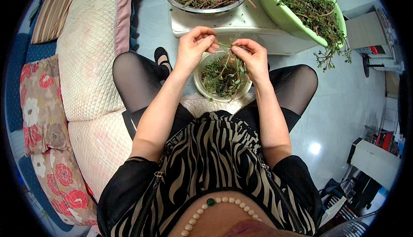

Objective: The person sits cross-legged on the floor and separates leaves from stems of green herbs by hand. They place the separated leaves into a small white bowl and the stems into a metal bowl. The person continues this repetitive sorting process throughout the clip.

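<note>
My right hand point(253, 57) pinches a leafy green sprig point(238, 65), whose leaves hang down over a round see-through bowl point(197, 81). Between thumb and fingers, my left hand point(193, 48) grips a thin green stem point(223, 45) that reaches across to the right fingertips. Whether this stem is still joined to the sprig I cannot tell. Loose green leaves and tips point(214, 78) lie in the bowl between my knees. The hanging sprig and my right hand hide part of the bowl's rim.
Ahead, a steel bowl point(206, 10) heaped with bare stems stands on a white low table point(193, 22). A light-green plastic basin point(280, 19) full of leafy plants point(306, 7) sits at its right, some sprigs trailing over the rim. A quilted sofa cover point(90, 53) lies to my left.
</note>
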{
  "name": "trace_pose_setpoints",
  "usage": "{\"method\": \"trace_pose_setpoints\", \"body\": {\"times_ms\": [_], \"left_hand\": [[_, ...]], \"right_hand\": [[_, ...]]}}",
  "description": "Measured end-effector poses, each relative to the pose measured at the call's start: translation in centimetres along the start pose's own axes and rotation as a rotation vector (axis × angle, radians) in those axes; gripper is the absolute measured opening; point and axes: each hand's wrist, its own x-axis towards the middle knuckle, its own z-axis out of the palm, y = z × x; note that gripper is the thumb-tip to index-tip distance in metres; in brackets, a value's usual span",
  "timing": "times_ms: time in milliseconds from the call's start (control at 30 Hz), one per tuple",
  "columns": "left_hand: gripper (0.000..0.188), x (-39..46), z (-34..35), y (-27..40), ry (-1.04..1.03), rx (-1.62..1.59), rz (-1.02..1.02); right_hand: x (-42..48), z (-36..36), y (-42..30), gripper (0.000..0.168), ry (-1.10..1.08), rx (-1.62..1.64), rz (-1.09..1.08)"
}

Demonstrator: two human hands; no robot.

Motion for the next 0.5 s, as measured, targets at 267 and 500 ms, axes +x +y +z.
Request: {"method": "trace_pose_setpoints", "body": {"times_ms": [267,500], "left_hand": [[0.023,-0.8,0.7,-1.9,-0.196,-0.062,-0.276],[0.016,-0.7,1.2,-2.4,-0.232,-0.033,-0.244]], "right_hand": [[0.3,-0.4,0.6,0.013,0.058,-0.176,-0.169],[-0.1,0.0,0.2,0.012,0.04,-0.235,-0.173]]}}
